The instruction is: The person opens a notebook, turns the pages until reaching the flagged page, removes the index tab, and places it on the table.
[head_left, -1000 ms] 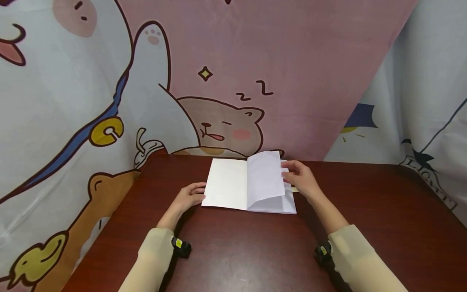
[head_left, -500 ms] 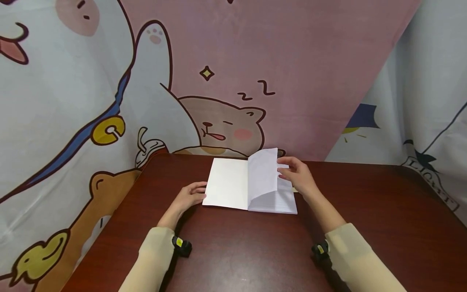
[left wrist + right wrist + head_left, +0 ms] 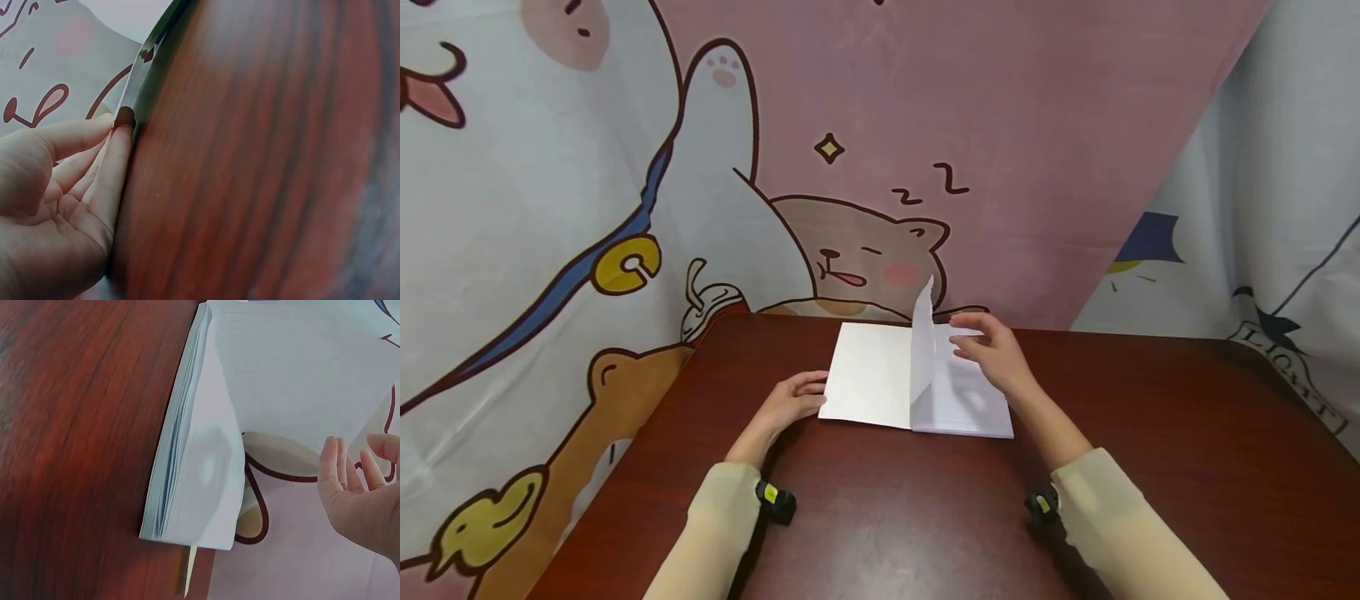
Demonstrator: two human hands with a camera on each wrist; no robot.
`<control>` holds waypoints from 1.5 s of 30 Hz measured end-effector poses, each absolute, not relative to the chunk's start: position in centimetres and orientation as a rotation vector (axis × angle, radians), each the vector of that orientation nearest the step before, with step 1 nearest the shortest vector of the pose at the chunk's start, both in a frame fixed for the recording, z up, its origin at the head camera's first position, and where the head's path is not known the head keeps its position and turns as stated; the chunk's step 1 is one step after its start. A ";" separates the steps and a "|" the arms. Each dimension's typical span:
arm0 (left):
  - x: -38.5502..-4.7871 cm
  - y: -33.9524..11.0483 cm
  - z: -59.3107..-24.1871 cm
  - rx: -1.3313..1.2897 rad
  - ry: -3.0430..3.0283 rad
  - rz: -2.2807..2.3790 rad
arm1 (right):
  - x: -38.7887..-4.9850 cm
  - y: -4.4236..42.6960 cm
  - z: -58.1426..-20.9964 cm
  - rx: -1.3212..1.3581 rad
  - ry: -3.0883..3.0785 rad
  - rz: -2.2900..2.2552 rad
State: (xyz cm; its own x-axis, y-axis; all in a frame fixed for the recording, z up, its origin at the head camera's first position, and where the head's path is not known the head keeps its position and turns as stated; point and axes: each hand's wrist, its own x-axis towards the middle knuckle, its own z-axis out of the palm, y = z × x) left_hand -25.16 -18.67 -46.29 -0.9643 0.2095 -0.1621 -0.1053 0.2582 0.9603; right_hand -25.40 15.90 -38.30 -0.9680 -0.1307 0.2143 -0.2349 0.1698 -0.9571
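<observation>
A notebook [image 3: 868, 375] with white pages lies spread on the table. One leaf [image 3: 922, 346] stands nearly upright at its middle fold, and ruled pages [image 3: 966, 392] lie to the right of it. The left hand [image 3: 786, 406] is at the left edge; in the left wrist view its thumb and fingers [image 3: 103, 187] pinch the cover's edge [image 3: 128, 94]. Above the right-hand pages hovers the right hand [image 3: 996, 354], fingers loosely bent and spread from the thumb. The right wrist view shows this hand [image 3: 365, 494] holding nothing, beside the raised leaf [image 3: 306, 369].
The brown wooden table [image 3: 880, 517] runs out to both sides. A pale ribbon [image 3: 191, 569] sticks out of the notebook's page edge. Behind the table hangs a cloth [image 3: 1037, 167] printed with cartoon animals. Each wrist wears a small black camera [image 3: 777, 502].
The leaf by the right hand has swung up and leftward from the right-hand stack to nearly upright. The right hand has moved left and is now off it. The left hand keeps its place.
</observation>
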 end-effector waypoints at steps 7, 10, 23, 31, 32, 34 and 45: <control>-25.2 -18.7 -46.2 0.103 2.271 1.770 | -25.4 15.3 -38.4 0.387 -2.346 1.941; -25.2 -18.7 -46.3 0.123 2.252 1.785 | -25.4 15.2 -38.5 0.389 -2.355 1.926; -25.3 -18.5 -46.2 0.053 2.235 1.802 | -25.6 16.5 -38.8 0.373 -2.369 1.893; -25.2 -18.6 -46.1 0.055 2.234 1.799 | -25.6 17.3 -39.0 0.336 -2.353 1.908; -25.2 -18.6 -46.1 0.057 2.233 1.800 | -25.6 17.5 -38.9 0.334 -2.352 1.907; -25.2 -18.6 -46.0 0.059 2.233 1.800 | -25.6 17.7 -38.9 0.334 -2.355 1.903; -25.1 -18.6 -46.1 0.062 2.227 1.814 | -25.4 19.2 -39.1 0.250 -2.402 1.857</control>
